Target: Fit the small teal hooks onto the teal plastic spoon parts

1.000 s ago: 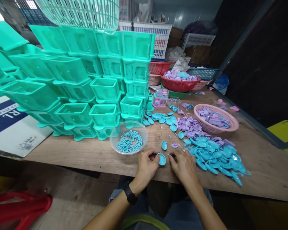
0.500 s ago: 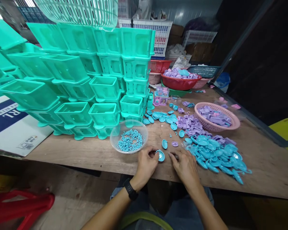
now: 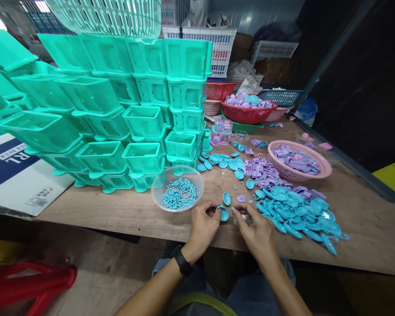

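Observation:
Between thumb and fingers, my left hand (image 3: 205, 223) pinches a small blue oval plastic dish (image 3: 223, 213) just above the wooden table (image 3: 118, 215). Just right of it my right hand (image 3: 255, 226) is closed in a pinch; whatever lies between its fingertips is too small to make out. Beyond the hands lie another blue oval piece (image 3: 227, 199) and a small purple oval piece (image 3: 241, 198). A clear bowl (image 3: 156, 199) with many tiny blue parts stands left of my left hand. To the right of my right hand spreads a heap of blue oval pieces (image 3: 296, 210).
Stacked green plastic boxes (image 3: 141, 118) fill the left side of the table. Loose purple parts (image 3: 263, 173) lie beside a pink basket (image 3: 324, 169) at the right. Farther back stands a red basket (image 3: 246, 115). A white and blue carton (image 3: 36, 188) sits at the left edge.
The blue dish in my left hand is tipped up more than before. My right hand's fingertips have risen slightly and stay pinched near it.

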Motion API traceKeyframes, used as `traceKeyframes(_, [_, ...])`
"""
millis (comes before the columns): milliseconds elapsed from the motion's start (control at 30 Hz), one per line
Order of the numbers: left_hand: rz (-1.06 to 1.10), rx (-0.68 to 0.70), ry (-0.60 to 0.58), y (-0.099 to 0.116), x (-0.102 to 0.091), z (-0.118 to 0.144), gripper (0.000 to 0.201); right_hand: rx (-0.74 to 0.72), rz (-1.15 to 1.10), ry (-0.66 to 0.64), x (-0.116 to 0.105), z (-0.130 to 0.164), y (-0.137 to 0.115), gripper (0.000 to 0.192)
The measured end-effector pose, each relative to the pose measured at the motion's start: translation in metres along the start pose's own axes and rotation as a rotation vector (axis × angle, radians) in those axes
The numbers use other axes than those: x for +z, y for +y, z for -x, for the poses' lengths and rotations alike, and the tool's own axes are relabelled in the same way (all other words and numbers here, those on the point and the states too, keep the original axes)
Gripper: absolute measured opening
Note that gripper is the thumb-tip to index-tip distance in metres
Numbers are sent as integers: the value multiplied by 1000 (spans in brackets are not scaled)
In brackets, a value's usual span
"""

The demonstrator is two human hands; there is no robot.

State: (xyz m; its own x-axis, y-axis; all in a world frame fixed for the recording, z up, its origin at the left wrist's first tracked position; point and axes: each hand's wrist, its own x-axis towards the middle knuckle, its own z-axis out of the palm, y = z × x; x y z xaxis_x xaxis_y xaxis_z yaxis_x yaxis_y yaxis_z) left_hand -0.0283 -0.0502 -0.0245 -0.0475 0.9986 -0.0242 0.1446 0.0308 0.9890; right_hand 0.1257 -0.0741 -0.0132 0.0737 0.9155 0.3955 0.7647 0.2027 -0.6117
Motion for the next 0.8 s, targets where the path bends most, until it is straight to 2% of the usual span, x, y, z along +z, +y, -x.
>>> traceKeyframes(100, [15,25,16,2,2,0,13,131,-129,82,-1,2,-12,33])
traceKeyframes(233, [-4,107,47,5,3,1,14,225,-255,101,3,6,-22,33])
traceKeyframes(467, [-160,331,119,7,2,5,11,218,-221,185,10,9,-28,27])
traceKeyframes(667, [-213,359,97,11,1,8,11,136,-242,156,9,6,-32,23])
traceKeyframes(800, [-238,373,71,12,1,8,12,175,-242,152,10,4,-33,27])
